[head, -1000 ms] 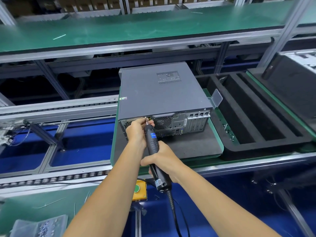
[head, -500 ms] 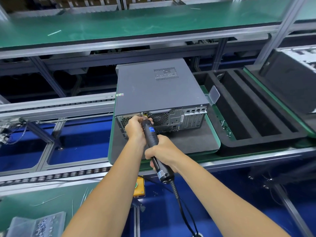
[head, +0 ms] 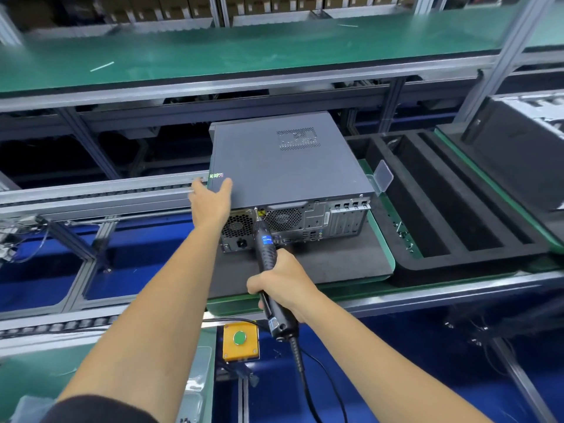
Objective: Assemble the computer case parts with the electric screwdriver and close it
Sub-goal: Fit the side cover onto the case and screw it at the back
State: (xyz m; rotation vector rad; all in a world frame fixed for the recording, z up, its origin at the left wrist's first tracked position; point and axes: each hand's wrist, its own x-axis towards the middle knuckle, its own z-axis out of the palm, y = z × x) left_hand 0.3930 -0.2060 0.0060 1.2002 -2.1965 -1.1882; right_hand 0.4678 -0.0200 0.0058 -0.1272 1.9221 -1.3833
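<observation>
A dark grey computer case (head: 283, 166) lies flat on a black foam pad (head: 329, 261) with its rear panel of fans and ports facing me. My left hand (head: 210, 199) rests on the case's near left corner, thumb on the top panel and fingers over the left edge. My right hand (head: 282, 280) grips the black electric screwdriver (head: 265, 248), whose bit touches the upper edge of the rear panel between the two fan grilles. Its coiled cable hangs down below my hand.
A black foam tray with long slots (head: 457, 209) sits right of the case; another dark unit (head: 518, 154) lies far right. A yellow box with a green button (head: 240, 341) is mounted below the conveyor rail. A green shelf (head: 244, 53) runs across the back.
My left hand has left the screwdriver tip and moved up and left onto the case's corner. The screwdriver bit stays at the rear panel's top edge.
</observation>
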